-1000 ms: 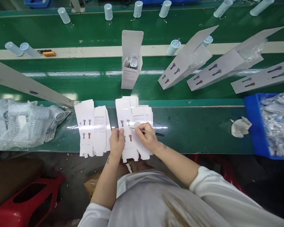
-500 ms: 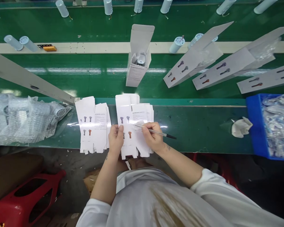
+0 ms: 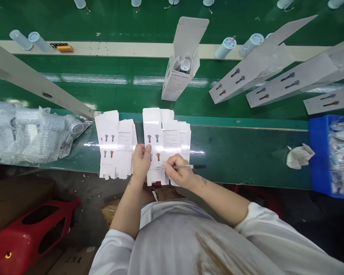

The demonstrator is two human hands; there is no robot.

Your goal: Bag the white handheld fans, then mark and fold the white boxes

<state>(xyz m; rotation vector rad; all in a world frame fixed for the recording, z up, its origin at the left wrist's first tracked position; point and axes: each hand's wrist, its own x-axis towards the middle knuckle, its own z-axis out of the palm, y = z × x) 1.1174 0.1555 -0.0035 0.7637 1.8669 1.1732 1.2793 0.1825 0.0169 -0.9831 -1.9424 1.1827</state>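
Note:
Flat white printed cartons (image 3: 171, 139) lie fanned on the bench edge in front of me, showing small pictures of handheld fans and lines of text. My left hand (image 3: 141, 160) grips the left edge of these cartons, thumb on top and fingers hidden beneath. In my right hand (image 3: 179, 170) is a pen (image 3: 192, 167), held in a writing grip, its tip low on the printed face near the orange fan picture. Just left of my left hand, a second stack of flat cartons (image 3: 109, 147) rests on the bench.
Bubble-wrapped items (image 3: 37, 131) lie at the left. Open cartons (image 3: 177, 82) stand on the green conveyor, with light-blue cylinders (image 3: 226, 48) behind. At right are crumpled paper (image 3: 299, 156) and a blue bin (image 3: 319, 152) of bagged parts. A red stool (image 3: 14, 244) stands lower left.
My right hand and the pen have moved down and slightly left over the cartons. My left hand keeps its grip. The whole view has shifted a little.

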